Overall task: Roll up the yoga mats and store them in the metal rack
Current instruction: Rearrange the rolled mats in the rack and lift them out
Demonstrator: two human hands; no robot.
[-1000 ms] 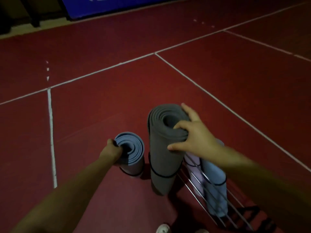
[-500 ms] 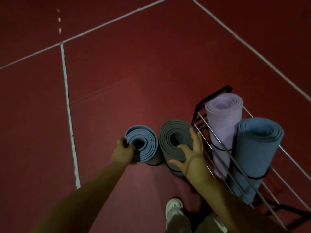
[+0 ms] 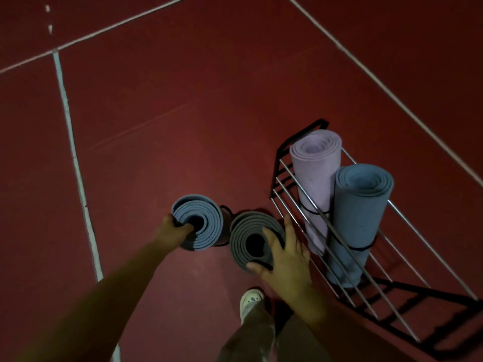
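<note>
I have two rolled mats standing on end just outside the rack: a light blue mat and, at its 3 o'clock, a grey mat. Further toward 3 o'clock, the metal rack holds an upright lilac mat and, touching it at 4 o'clock, a teal mat, both bound with black straps.

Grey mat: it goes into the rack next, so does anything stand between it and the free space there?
Only the rack's own near rails, right beside the grey mat; it must be lifted over them. The space there looks free.

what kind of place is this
Probably an indoor sports court or gym: a dark red floor with painted white court lines, and rolled foam yoga mats standing in a metal wire rack.
</note>
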